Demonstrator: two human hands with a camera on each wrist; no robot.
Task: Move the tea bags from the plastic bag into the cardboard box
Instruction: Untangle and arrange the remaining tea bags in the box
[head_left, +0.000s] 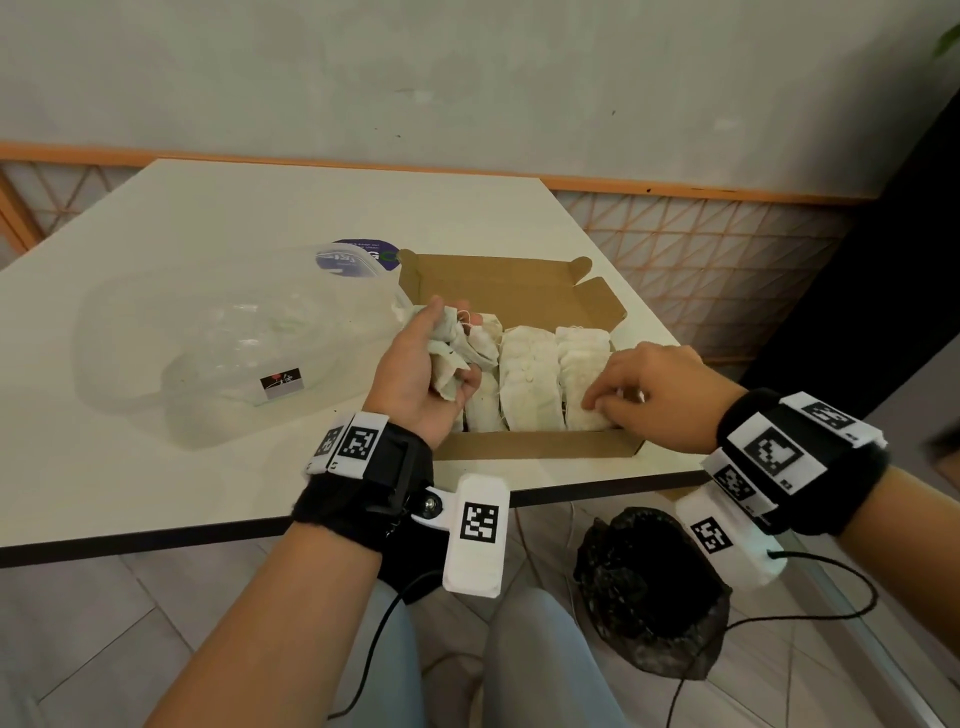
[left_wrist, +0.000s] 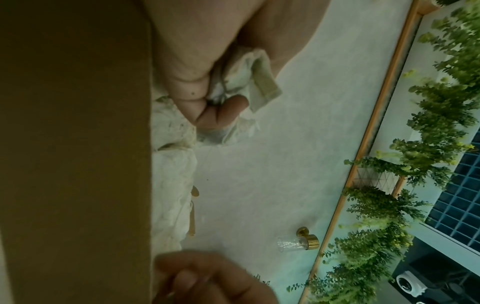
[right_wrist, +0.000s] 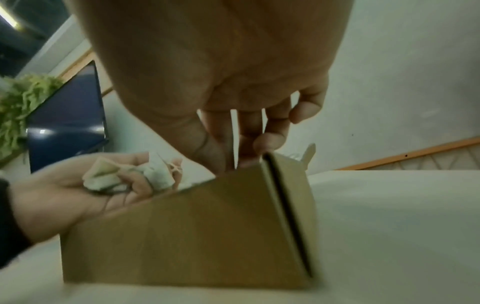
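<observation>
An open brown cardboard box (head_left: 519, 446) sits near the table's front edge with rows of white tea bags (head_left: 530, 379) packed inside. My left hand (head_left: 415, 374) hovers over the box's left end and grips a bunch of crumpled tea bags (head_left: 457, 343), also seen in the left wrist view (left_wrist: 244, 82) and the right wrist view (right_wrist: 124, 176). My right hand (head_left: 649, 395) reaches into the box's right end, its fingertips (head_left: 592, 402) touching the right row of tea bags. A clear plastic bag (head_left: 228, 338) lies slack on the table left of the box.
The white table (head_left: 156, 249) ends close to me, its dark front edge just below the box. A black crumpled bag (head_left: 649, 592) sits on the floor under the table edge. Cables hang from both wrist units. A wall runs behind the table.
</observation>
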